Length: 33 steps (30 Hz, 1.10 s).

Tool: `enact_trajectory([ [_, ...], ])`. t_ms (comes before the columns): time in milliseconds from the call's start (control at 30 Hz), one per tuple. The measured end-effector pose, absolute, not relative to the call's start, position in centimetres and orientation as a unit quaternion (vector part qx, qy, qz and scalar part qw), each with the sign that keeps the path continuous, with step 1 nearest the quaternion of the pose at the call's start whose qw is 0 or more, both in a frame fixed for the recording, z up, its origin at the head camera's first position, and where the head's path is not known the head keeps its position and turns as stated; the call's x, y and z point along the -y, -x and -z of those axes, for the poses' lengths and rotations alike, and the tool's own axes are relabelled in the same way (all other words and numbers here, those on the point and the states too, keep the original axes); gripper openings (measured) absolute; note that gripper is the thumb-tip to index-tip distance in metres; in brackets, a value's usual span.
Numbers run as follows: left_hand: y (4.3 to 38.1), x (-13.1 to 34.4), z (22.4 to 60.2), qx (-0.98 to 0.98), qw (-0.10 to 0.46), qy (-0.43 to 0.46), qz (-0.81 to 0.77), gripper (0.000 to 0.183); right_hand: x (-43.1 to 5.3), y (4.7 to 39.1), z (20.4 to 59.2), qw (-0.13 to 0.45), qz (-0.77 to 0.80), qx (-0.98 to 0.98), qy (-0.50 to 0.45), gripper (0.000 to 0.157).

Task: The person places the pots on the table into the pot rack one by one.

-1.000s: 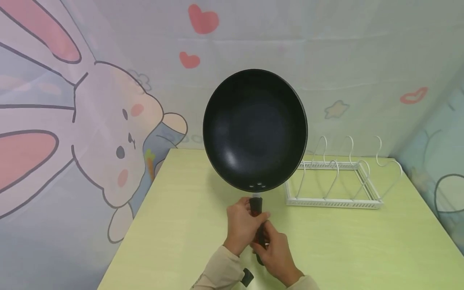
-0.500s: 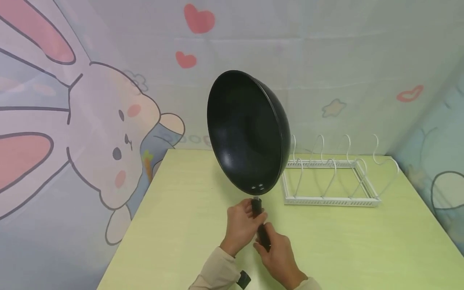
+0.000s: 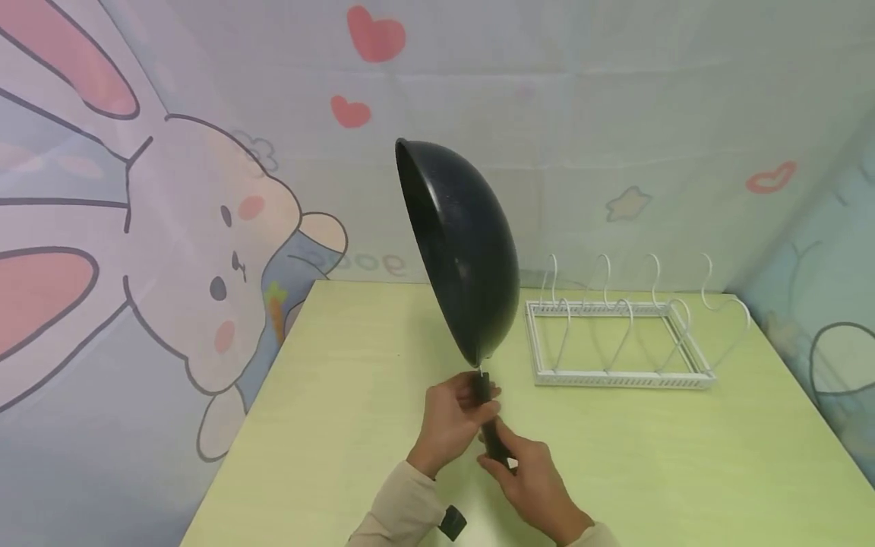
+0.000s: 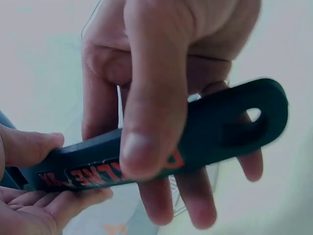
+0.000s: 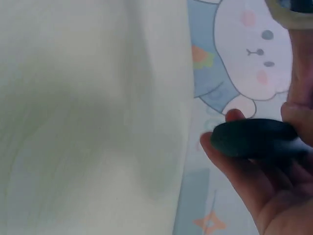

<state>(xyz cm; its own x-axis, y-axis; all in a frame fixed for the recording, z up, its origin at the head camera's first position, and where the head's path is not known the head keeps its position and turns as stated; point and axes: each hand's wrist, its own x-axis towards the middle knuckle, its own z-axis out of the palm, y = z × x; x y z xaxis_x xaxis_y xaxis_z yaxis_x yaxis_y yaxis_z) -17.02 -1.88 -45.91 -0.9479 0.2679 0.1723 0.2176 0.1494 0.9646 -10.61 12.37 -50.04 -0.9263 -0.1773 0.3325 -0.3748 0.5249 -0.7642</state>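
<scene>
A black wok (image 3: 475, 243) is held up over the table, its bowl on edge with the open side facing left and the rounded outside facing right. My left hand (image 3: 446, 425) grips the upper part of its black handle (image 3: 482, 389), close to the bowl. Lower down, my right hand (image 3: 536, 486) pinches the handle near its end. In the left wrist view, red lettering and a hanging hole show on the handle (image 4: 215, 129), with the right hand's thumb across it. The right wrist view shows the handle's rounded end (image 5: 249, 138) between fingers and thumb.
A white wire rack (image 3: 622, 380) with several curved hoops stands on the right of the light green table (image 3: 328, 425). Behind and beside the table hangs a printed cloth (image 3: 478, 83) with a rabbit and hearts.
The wok has turned about its handle, from its inside facing me to its open side facing left. Both hands stay on the handle; the right hand has shifted slightly right.
</scene>
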Motion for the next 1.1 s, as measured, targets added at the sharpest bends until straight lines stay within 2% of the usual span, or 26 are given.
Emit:
enact_trajectory([
  [100,17.1,2.2,46.1,-0.747,0.031,-0.167,-0.643,0.036,-13.4,11.0,49.9,0.06,-0.486,0.847,-0.208,0.05],
  [200,17.1,2.3,46.3,-0.74,0.041,-0.168,-0.65,0.037,-14.0,11.4,50.1,0.014,-0.529,0.82,-0.218,0.054],
  [433,17.0,2.1,46.6,-0.751,0.069,-0.171,-0.634,0.034,-14.7,11.6,51.0,-0.091,-0.649,0.736,-0.169,0.061],
  [600,17.3,2.0,46.4,-0.753,0.062,-0.195,-0.625,0.034,-14.4,11.6,51.3,-0.089,-0.674,0.722,-0.132,0.065],
  [767,17.7,2.2,46.4,-0.73,0.088,-0.195,-0.649,0.037,-13.8,11.5,51.2,-0.068,-0.677,0.725,-0.105,0.066],
  [1100,18.2,2.6,47.0,-0.719,0.104,-0.227,-0.649,0.037,-12.8,11.2,51.7,0.024,-0.629,0.773,-0.08,0.065],
])
